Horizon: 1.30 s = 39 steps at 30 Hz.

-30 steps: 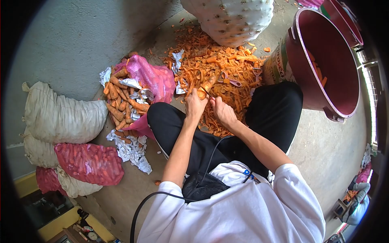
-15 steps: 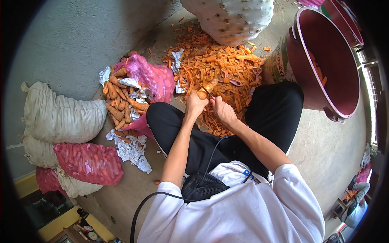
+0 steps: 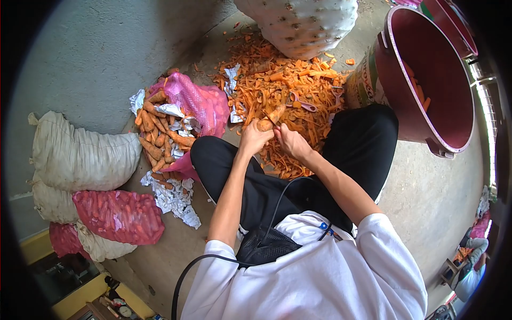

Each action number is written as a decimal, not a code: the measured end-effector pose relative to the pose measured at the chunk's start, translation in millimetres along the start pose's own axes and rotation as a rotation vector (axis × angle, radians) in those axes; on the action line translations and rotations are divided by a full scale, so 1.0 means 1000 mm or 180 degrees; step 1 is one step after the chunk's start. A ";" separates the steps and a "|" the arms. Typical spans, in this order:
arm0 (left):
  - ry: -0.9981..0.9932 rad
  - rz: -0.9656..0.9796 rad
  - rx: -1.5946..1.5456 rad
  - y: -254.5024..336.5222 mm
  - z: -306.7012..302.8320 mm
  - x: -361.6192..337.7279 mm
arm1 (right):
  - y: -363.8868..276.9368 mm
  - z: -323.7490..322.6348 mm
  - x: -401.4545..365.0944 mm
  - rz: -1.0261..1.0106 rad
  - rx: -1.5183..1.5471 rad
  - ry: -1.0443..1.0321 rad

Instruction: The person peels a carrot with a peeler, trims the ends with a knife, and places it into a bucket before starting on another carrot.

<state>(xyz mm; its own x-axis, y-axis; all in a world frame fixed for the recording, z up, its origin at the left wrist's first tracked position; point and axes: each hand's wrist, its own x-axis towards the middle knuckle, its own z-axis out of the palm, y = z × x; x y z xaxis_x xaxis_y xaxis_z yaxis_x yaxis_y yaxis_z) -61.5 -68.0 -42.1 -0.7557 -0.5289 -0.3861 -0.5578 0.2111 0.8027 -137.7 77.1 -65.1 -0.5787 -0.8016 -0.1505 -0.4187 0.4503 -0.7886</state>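
Observation:
My left hand [image 3: 254,137] is wrapped round the thick end of a carrot [image 3: 277,112], which points away from me over the peelings. My right hand [image 3: 292,141] is closed on a knife [image 3: 271,120]; its thin dark blade lies across the carrot, and its handle is hidden in my fingers. Below and beyond both hands spreads a heap of orange carrot peelings and cut pieces [image 3: 277,77]. A pink peeler [image 3: 304,104] rests on this heap, to the right of the carrot.
Unpeeled carrots [image 3: 157,128] spill from a pink mesh bag [image 3: 200,101] on the left, among crumpled paper [image 3: 173,200]. A dark red tub [image 3: 426,128] holding some carrots stands right. White sacks [image 3: 85,152] and a red mesh bag [image 3: 120,216] lie far left. A large white sack [image 3: 304,26] stands ahead.
Both hands stay close together on the carrot and knife, with only a slight shift. The whole view has moved a little.

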 end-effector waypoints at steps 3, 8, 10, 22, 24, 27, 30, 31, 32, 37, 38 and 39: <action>0.0332 0.0790 0.0951 0.000 -0.002 -0.005 | 0.006 0.002 -0.001 -0.0240 0.0155 -0.0084; 0.0264 0.0626 0.0963 -0.011 0.001 0.000 | 0.008 -0.003 -0.001 -0.0277 0.0082 -0.0186; -0.0323 0.0152 0.0034 0.005 -0.008 -0.003 | 0.006 -0.003 0.000 -0.0186 -0.0117 -0.0180; -0.1063 -0.0651 -0.2015 0.027 -0.027 -0.001 | 0.003 -0.007 0.036 -0.0282 -0.0337 -0.0007; -0.1756 -0.0303 -0.2742 0.034 -0.022 -0.003 | 0.018 0.002 0.042 -0.0106 -0.0672 -0.0430; -0.1782 -0.0115 -0.3009 0.048 -0.020 -0.006 | 0.034 0.013 0.044 0.0309 -0.0696 -0.0367; -0.0727 -0.0156 -0.3164 0.034 -0.026 -0.009 | 0.042 0.010 0.045 0.0645 -0.0796 -0.0504; -0.0163 -0.0207 -0.3140 0.030 -0.026 -0.010 | 0.052 0.016 0.040 0.0783 -0.0855 -0.0797; 0.0055 -0.0146 -0.3250 0.021 -0.029 -0.007 | 0.061 0.021 0.035 0.0909 -0.0915 -0.1080; 0.0395 -0.0142 -0.3659 0.003 -0.033 0.002 | 0.064 0.033 0.022 0.1257 -0.1430 -0.2442; 0.0309 -0.0205 -0.3872 -0.001 -0.032 0.003 | 0.066 0.032 0.026 0.1216 -0.1642 -0.2836; 0.0276 -0.0228 -0.3854 -0.004 -0.030 0.005 | 0.064 0.027 0.028 0.1269 -0.1597 -0.2760</action>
<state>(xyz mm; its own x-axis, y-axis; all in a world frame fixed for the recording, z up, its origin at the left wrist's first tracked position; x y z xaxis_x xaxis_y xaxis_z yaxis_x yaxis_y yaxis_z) -52.4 -96.0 -33.4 -0.6850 -0.5710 -0.4525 0.1190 -0.7004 0.7038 -161.6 72.9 -135.9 -0.1263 -0.4779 -0.8693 -0.6631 0.6924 -0.2844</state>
